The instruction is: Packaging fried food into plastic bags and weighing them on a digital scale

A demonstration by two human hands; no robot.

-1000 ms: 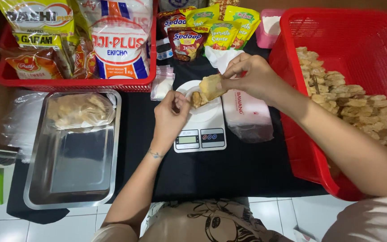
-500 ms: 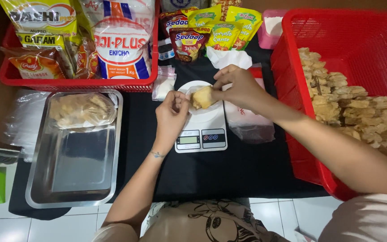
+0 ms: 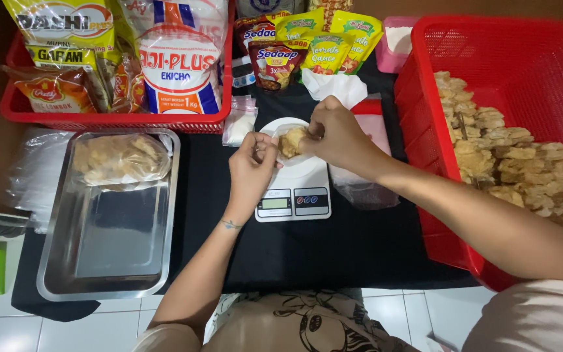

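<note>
— What were the hands doing?

— The right hand pinched a tan fried piece over the white kitchen scale. The left hand gripped the clear bag's edge just left of it.

— What crowded them?

— A red basket of fried pieces stood right. A steel tray holding a filled bag lay left. Far behind stood a red tray of seasoning packs and sauce sachets. Nothing blocked the scale.

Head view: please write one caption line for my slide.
Both hands, left hand and right hand, hold crackers over a white kitchen scale.
</note>
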